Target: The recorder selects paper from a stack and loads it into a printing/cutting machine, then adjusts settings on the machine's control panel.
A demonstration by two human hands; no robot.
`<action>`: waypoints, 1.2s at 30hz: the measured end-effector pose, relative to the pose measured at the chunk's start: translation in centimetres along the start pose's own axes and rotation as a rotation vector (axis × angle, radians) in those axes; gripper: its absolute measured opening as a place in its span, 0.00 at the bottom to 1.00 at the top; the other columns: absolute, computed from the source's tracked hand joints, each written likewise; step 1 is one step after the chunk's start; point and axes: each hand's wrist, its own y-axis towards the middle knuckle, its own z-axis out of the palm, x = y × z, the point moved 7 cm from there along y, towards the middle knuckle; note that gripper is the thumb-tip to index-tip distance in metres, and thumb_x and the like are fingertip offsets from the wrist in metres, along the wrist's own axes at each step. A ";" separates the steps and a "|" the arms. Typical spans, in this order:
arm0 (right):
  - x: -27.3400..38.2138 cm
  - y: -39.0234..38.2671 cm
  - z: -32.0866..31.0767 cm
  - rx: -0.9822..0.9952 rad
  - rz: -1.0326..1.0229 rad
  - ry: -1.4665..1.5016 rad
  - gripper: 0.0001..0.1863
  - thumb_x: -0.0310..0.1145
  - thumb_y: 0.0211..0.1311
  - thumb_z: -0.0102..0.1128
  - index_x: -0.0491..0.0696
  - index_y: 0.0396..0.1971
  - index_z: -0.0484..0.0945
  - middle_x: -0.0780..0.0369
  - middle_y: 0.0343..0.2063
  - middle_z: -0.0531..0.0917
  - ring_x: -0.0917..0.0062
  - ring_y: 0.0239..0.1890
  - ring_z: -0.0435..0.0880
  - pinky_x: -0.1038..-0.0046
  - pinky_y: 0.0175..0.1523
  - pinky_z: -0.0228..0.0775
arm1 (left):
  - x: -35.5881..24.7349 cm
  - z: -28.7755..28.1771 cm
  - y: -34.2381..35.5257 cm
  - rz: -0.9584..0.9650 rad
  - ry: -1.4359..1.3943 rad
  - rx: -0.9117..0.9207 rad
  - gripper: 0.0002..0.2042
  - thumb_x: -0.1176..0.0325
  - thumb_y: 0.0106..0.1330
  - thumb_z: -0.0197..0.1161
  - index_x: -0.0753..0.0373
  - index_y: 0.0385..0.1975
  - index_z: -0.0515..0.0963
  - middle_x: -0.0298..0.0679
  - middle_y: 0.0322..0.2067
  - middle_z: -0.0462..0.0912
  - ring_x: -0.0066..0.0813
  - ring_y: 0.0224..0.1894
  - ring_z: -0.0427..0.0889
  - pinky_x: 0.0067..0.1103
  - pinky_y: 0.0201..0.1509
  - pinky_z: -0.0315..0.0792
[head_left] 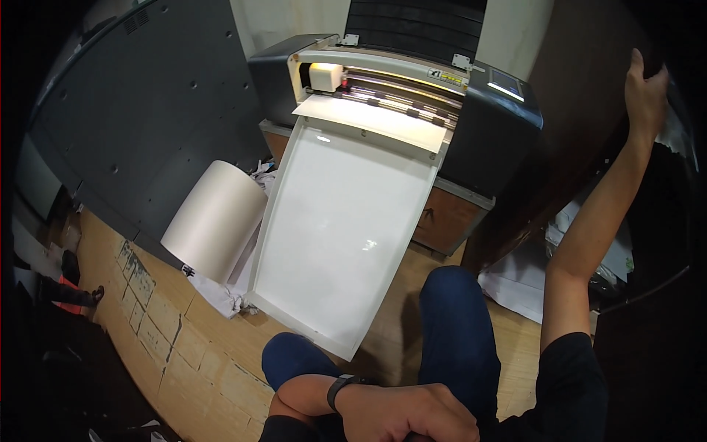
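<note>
My left hand [409,412], with a black band on its wrist, is low in front of my knees. Its fingers are curled closed; a bit of something dark shows under them at the picture's lower edge, too little to name. Raised far out to the right, my right hand [646,99] is beside a dark brown panel [571,96]. Its thumb stands apart from the fingers, which are dim and partly turned away. Ahead of me is a dark grey sheet-cutting machine [497,132] with its lid up. A white sheet [368,121] sticks out from its rollers over a white tray [342,228].
A large white roll [217,217] leans left of the tray, with crumpled white material [221,295] below. A tall grey metal cabinet [147,110] stands at the left. Papers [515,280] lie under the right side, and the tray's near corner reaches almost to my left knee [302,357].
</note>
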 end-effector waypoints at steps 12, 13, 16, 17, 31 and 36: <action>0.0 -0.1 0.0 -0.042 -0.027 -0.030 0.42 0.58 0.66 0.52 0.40 0.68 0.61 0.46 0.61 0.76 0.52 0.65 0.73 0.59 0.69 0.62 | 0.4 -4.8 -1.7 -0.183 -0.059 -0.497 0.09 0.66 0.67 0.56 0.63 0.26 0.71 0.32 0.19 0.69 0.21 0.20 0.64 0.21 0.27 0.58; -0.2 -0.2 0.0 -0.014 0.025 -0.040 0.42 0.60 0.65 0.52 0.42 0.69 0.62 0.48 0.61 0.76 0.54 0.65 0.73 0.60 0.69 0.62 | 0.8 -5.0 -1.7 -0.216 -0.057 -0.513 0.09 0.66 0.67 0.56 0.62 0.27 0.71 0.32 0.19 0.69 0.20 0.20 0.64 0.20 0.27 0.58; 0.3 -0.3 -0.7 -0.031 0.022 0.021 0.38 0.58 0.66 0.54 0.45 0.67 0.66 0.50 0.58 0.79 0.53 0.63 0.75 0.61 0.67 0.65 | 1.5 -5.3 -1.5 -0.232 -0.081 -0.526 0.09 0.65 0.67 0.56 0.61 0.27 0.71 0.32 0.20 0.69 0.19 0.20 0.64 0.19 0.27 0.58; 0.3 -0.4 -0.7 -0.004 0.052 0.057 0.37 0.57 0.66 0.55 0.46 0.66 0.67 0.51 0.57 0.80 0.53 0.62 0.76 0.61 0.67 0.66 | 1.7 -5.4 -1.4 -0.244 -0.080 -0.521 0.09 0.65 0.67 0.56 0.61 0.27 0.71 0.32 0.20 0.69 0.19 0.20 0.64 0.19 0.27 0.58; 1.5 -0.8 -1.4 -0.005 0.041 0.018 0.42 0.56 0.67 0.55 0.37 0.67 0.61 0.44 0.55 0.79 0.53 0.60 0.78 0.61 0.66 0.67 | 2.3 -7.1 -1.8 -0.287 -0.055 -0.628 0.11 0.62 0.67 0.56 0.64 0.31 0.73 0.32 0.19 0.64 0.21 0.21 0.65 0.20 0.28 0.58; 1.4 -0.8 -1.3 0.001 0.038 0.050 0.42 0.56 0.67 0.54 0.37 0.67 0.61 0.45 0.55 0.80 0.53 0.60 0.78 0.61 0.65 0.67 | 2.3 -7.6 -1.8 -0.268 -0.069 -0.635 0.10 0.64 0.67 0.54 0.66 0.34 0.73 0.33 0.23 0.66 0.21 0.23 0.66 0.19 0.29 0.59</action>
